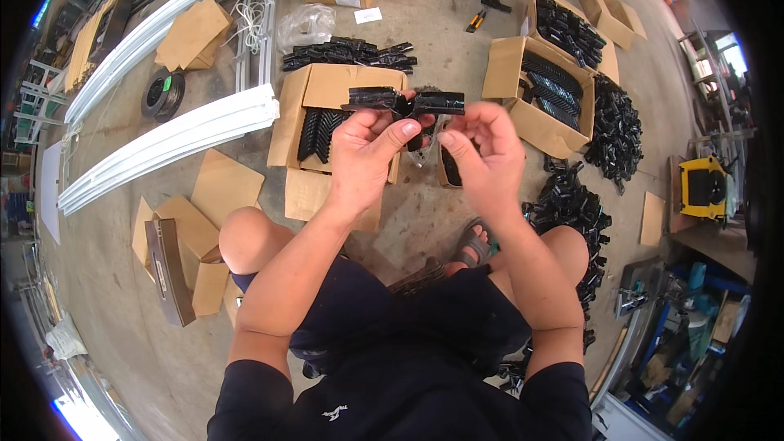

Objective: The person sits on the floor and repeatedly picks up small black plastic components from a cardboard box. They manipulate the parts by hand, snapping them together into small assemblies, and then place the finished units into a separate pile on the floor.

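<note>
Right now your left hand [363, 151] pinches one glossy black plastic bracket [371, 98], and your right hand [482, 155] grips a second, matching bracket [438, 103]; the two hard, angular pieces meet end to end just above your fingers, over the concrete floor [425, 33]. Below them sits an open cardboard box [331, 86] with more black pieces stacked in rows. Two further open boxes [523, 106] of the same parts stand toward the floor's far right, beside a loose heap [616, 126]. Three long white rails [171, 139] lie at the left.
</note>
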Available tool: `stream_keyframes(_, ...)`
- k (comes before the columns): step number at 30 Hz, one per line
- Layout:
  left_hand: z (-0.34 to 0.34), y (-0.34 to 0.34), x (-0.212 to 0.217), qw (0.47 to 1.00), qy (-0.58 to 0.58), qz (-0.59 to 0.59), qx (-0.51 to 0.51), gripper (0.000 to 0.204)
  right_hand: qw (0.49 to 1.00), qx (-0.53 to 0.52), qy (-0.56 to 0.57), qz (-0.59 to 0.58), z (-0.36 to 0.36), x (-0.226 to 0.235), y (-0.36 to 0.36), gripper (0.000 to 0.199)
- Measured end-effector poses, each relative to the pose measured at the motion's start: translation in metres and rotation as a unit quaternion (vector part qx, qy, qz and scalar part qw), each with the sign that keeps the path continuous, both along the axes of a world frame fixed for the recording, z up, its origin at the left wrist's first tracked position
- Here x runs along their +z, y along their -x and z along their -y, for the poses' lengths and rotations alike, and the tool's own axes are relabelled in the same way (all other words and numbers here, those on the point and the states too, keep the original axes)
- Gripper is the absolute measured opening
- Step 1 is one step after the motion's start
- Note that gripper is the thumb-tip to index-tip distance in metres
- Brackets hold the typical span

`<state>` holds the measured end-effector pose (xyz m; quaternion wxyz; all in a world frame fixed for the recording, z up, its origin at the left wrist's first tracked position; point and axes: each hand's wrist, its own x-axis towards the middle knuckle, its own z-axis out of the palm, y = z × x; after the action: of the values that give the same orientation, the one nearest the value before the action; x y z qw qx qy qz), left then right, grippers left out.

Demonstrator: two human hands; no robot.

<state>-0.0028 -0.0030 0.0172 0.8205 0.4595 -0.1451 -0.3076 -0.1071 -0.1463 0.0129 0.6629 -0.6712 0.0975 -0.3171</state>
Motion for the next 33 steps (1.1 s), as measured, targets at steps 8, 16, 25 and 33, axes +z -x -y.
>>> stream_keyframes(8,-0.004,0.002,-0.001,0.994,-0.053,0.077,-0.062,0.042,0.992,0.099,0.062,-0.057,0.026,0.021,0.012,0.039)
stream_keyframes(16,-0.003,-0.002,-0.005,0.993,-0.061,0.069,-0.072,0.04,0.991,0.072,-0.115,0.005,0.006,0.011,0.009,0.034)
stream_keyframes(25,-0.004,0.006,0.007,0.967,-0.174,0.149,-0.107,0.089,0.97,0.152,0.111,-0.152,0.031,0.016,0.008,0.04)
stream_keyframes(33,-0.008,0.004,0.003,0.967,-0.166,0.151,-0.123,0.092,0.976,0.14,0.086,-0.14,0.024,0.0,0.009,0.038)
